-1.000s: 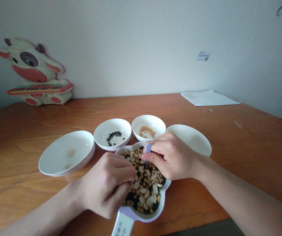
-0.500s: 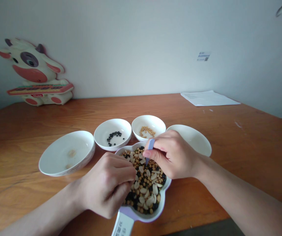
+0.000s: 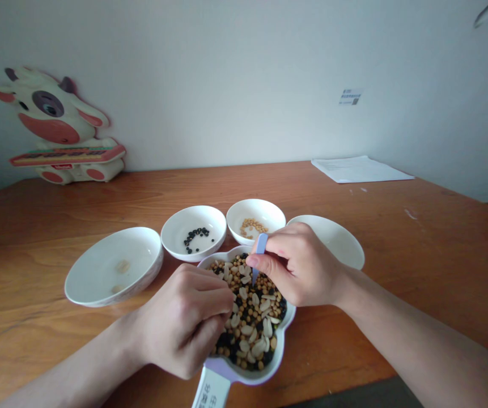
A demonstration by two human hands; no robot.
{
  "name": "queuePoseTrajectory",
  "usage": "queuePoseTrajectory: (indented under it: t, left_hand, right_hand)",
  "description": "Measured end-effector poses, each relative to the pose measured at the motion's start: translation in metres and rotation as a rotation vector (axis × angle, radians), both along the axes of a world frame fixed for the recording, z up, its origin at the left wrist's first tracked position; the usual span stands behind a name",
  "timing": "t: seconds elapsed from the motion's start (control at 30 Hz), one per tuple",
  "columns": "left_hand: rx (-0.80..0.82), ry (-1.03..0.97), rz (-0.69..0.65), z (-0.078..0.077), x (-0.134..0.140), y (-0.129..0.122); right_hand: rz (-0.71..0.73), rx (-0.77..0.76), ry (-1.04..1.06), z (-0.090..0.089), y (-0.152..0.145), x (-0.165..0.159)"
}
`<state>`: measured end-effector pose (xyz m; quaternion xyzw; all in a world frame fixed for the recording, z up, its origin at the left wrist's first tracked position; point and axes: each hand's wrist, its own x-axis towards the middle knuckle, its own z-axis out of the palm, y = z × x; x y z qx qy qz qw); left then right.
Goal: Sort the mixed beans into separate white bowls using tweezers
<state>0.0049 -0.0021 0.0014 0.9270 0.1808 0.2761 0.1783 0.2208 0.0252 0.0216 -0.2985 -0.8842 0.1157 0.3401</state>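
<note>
A white, lilac-edged scalloped dish (image 3: 281, 347) with a handle holds mixed soybeans, black beans and peanut halves (image 3: 268, 327). My right hand (image 3: 301, 264) is over its upper right side, pinching light purple plastic tweezers (image 3: 261, 245) whose tip points down into the mix. At the dish's left edge, my left hand (image 3: 190, 320) is curled closed; its fingertips are turned away, and anything in them is hidden. Behind the dish, one white bowl (image 3: 171, 229) contains black beans (image 3: 195, 238) and another bowl (image 3: 275, 214) contains soybeans (image 3: 252, 228).
A wide white bowl (image 3: 86, 277) with pale round pieces inside stands at left. Another white bowl (image 3: 346, 243) is partly behind my right hand. A cow toy keyboard (image 3: 65, 156) leans by the wall, and papers (image 3: 363, 169) lie at the table's back right.
The view has shifted very slightly. Both hands keep nearly the same places, with the tweezers' tip still down in the mix and their top a little farther up.
</note>
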Motion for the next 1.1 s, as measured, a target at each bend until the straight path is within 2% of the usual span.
queuePoseTrajectory:
  t: [0.63, 0.77, 0.97, 1.1]
  left_hand:
    - [0.013, -0.004, -0.005, 0.0009, 0.0008, -0.0005]
    - [0.02, -0.001, -0.004, 0.0014, 0.0012, -0.0007]
    - [0.021, -0.005, 0.006, 0.0006, 0.0009, -0.0007]
    - [0.027, -0.003, 0.009, 0.0017, 0.0013, -0.0009]
  right_hand:
    - [0.012, -0.012, 0.046, 0.0003, 0.0013, 0.0003]
    - [-0.013, 0.034, 0.054, 0.0001, 0.0006, -0.0009]
    - [-0.066, 0.068, 0.03, -0.0003, 0.0003, -0.0018]
    - [-0.05, 0.044, -0.021, -0.0012, 0.0017, -0.0016]
